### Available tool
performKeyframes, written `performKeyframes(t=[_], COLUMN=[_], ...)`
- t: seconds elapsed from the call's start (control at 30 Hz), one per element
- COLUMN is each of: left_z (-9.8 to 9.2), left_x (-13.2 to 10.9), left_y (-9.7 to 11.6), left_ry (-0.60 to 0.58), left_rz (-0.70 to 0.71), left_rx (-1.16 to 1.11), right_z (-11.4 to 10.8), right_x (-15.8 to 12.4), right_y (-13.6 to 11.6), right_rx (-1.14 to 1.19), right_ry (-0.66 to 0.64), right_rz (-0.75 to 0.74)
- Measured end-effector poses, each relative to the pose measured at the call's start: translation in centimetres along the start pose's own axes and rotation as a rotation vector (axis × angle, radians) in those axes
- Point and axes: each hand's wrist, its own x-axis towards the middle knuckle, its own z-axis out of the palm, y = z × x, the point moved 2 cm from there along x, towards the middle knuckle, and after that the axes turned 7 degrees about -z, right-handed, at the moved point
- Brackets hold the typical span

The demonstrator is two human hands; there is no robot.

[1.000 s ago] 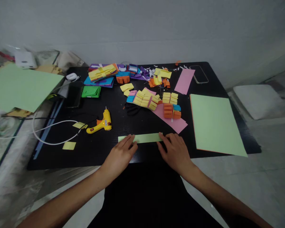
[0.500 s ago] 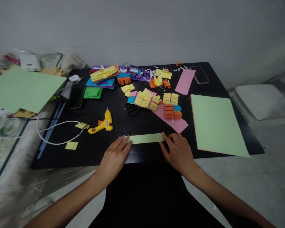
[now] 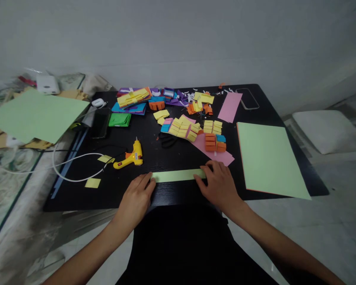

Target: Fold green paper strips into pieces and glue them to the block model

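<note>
A narrow pale green paper strip (image 3: 175, 175) lies lengthwise near the front edge of the black table. My left hand (image 3: 135, 196) has its closed fingertips at the strip's left end. At the other end, my right hand (image 3: 220, 184) grips the paper, with the thumb below and fingers above. Left of the strip rests a yellow glue gun (image 3: 133, 155), its nozzle pointing away from me. Beyond my right hand sits an orange and blue folded paper piece (image 3: 215, 143) on a pink sheet (image 3: 228, 158).
Large pale green sheets (image 3: 271, 158) lie at the right. Folded yellow pieces (image 3: 184, 127), paper scraps (image 3: 182, 97) and a green paper stack (image 3: 119, 119) fill the back. A white cable (image 3: 77, 181), a dark phone (image 3: 100, 126) and yellow slips (image 3: 92, 183) are at left.
My left hand has slid leftward to the strip's end, uncovering more of it. My right thumb now reaches farther over the paper. The view has shifted slightly.
</note>
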Motion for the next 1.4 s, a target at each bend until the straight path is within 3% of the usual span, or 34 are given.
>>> performKeyframes(t=[0.1,0.27,0.4,0.6,0.87,1.2,1.4], left_z=[0.1,0.6,0.8,0.8,1.0,0.8,0.4], left_x=[0.0,-0.5,-0.7,-0.6,-0.4,2.2,0.8], left_y=[0.3,0.4,0.5,1.1,1.2,3.6,1.9], left_ry=[0.006,0.002,0.010,-0.026,-0.051,-0.077,-0.063], left_rz=[0.016,-0.017,-0.024,-0.077,-0.077,-0.085,-0.112], left_rx=[0.026,0.018,0.060,0.120,0.118,0.223,0.240], right_z=[-0.7,1.2,3.6,3.1,1.8,2.0,1.7], right_x=[1.6,2.3,1.5,-0.4,-3.1,-3.2,-3.1], right_y=[-1.8,-7.1,-8.7,-5.9,-1.5,-1.7,-1.3], right_rx=[0.032,0.270,0.325,0.340,0.180,0.104,0.125], right_ry=[-0.049,-0.198,-0.214,-0.101,-0.020,0.034,0.026], right_rz=[-0.079,-0.484,-0.469,-0.338,-0.204,-0.227,-0.216])
